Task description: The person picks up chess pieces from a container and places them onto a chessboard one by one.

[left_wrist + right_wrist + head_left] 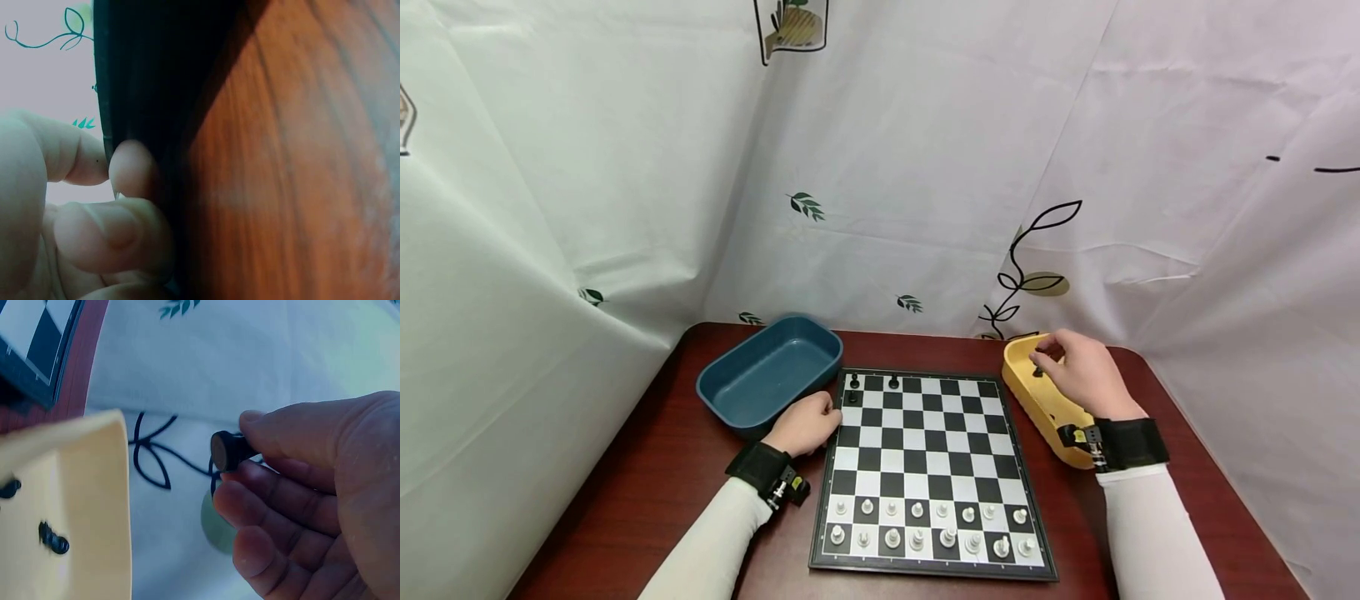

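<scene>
A chessboard (925,450) lies on the dark red table, with several white pieces (925,525) on its two near rows and three black pieces (854,382) at its far left corner. My left hand (808,422) rests at the board's left edge, its fingers (106,212) curled against the black rim (137,94). My right hand (1078,371) hovers over a yellow tray (1037,400) and pinches a black chess piece (226,451) between thumb and fingertips. More black pieces (53,540) lie in the yellow tray (87,506).
An empty blue tub (771,371) stands at the board's far left, just beyond my left hand. A white leaf-patterned curtain (880,167) closes in the table on all sides. The table (647,475) ends close to the board's near edge.
</scene>
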Demonstrator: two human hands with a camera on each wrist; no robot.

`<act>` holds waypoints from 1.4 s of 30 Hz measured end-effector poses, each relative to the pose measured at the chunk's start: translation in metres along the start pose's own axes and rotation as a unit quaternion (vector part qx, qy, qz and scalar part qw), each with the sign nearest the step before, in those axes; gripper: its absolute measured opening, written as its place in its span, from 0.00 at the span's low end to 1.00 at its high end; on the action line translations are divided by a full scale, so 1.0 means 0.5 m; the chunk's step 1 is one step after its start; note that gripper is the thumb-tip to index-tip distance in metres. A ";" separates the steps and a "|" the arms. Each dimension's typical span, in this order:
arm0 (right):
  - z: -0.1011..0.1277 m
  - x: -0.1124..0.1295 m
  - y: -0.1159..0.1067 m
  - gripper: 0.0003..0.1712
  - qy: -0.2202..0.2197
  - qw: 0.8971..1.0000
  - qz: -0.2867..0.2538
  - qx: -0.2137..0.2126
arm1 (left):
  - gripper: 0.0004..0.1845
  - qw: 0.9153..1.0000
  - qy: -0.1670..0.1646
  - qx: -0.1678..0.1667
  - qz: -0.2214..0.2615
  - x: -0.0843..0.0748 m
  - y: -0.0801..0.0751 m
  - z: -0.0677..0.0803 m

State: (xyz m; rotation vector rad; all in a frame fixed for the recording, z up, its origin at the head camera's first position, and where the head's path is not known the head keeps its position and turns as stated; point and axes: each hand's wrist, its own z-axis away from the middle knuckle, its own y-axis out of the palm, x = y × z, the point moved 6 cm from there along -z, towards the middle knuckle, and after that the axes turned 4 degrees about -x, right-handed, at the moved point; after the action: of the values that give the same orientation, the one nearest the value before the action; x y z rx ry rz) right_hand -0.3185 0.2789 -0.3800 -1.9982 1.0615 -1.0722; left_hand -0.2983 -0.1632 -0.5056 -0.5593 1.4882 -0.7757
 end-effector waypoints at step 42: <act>-0.081 0.287 0.195 0.07 -0.153 0.971 -0.059 0.174 | 0.13 1.000 0.004 0.004 0.006 0.004 0.003 0.001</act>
State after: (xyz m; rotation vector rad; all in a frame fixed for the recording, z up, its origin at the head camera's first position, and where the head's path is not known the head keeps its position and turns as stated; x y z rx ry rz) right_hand -0.3387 0.1019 -0.3869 -1.8775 0.5563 -0.9003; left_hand -0.2976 -0.1638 -0.5078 -0.5420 1.4940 -0.7757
